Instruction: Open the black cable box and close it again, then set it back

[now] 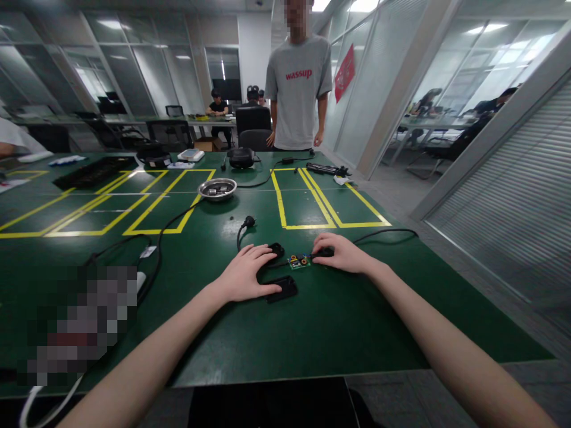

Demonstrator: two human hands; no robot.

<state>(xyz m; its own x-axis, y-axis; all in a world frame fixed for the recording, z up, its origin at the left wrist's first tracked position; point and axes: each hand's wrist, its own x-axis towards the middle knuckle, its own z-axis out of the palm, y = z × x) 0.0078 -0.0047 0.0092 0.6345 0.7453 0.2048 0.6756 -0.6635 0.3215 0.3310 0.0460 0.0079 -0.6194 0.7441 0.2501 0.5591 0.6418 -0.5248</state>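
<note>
A small green circuit board (298, 262) with copper-coloured coils lies on the green table, between my two hands. My left hand (245, 274) is spread palm down to its left. Its thumb rests on a black plastic shell half (285, 289), and its fingertips reach a second black shell half (277, 249) behind. Curled on the other side, my right hand (342, 253) pinches a black cable (325, 252) at the board's right end. That cable's far length trails out to the right behind the hand. A black plug (249, 222) lies beyond my left hand.
A metal bowl (217, 189) with small parts stands farther back. At left lies a blurred-out long object (89, 324) with cords. Yellow tape (307, 226) marks rectangles on the table (267, 339). A folded black tripod (323, 169) lies at the back. A person (298, 89) stands beyond the table.
</note>
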